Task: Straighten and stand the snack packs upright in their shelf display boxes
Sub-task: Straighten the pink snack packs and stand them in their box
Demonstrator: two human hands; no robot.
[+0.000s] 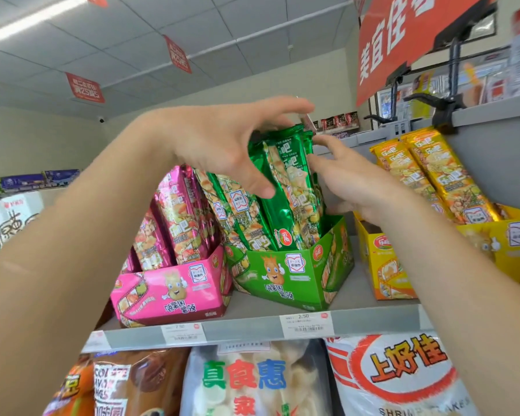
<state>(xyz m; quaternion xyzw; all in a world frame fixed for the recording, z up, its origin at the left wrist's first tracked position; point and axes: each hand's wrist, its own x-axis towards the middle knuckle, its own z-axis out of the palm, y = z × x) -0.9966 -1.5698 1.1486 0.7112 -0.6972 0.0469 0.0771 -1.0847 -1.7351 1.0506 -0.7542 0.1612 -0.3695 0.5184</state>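
Green snack packs (pixel 285 187) stand in a green display box (pixel 288 274) on the top shelf. My left hand (pixel 222 145) arches over the tops of these packs, its fingers along their upper ends and its thumb pressing on their front. Reaching in from the right, my right hand (pixel 351 178) touches the right side of the green bundle with straight fingers. Pink packs (pixel 177 214) lean in a pink box (pixel 174 289) at the left. In a yellow box (pixel 385 265) at the right, yellow packs (pixel 433 175) tilt back.
The shelf edge (pixel 252 328) carries price tags. Large snack bags (pixel 397 376) fill the shelf below. A grey upper ledge (pixel 493 151) with black clamps and a red sign (pixel 409 40) overhangs the yellow packs. White bags sit far left.
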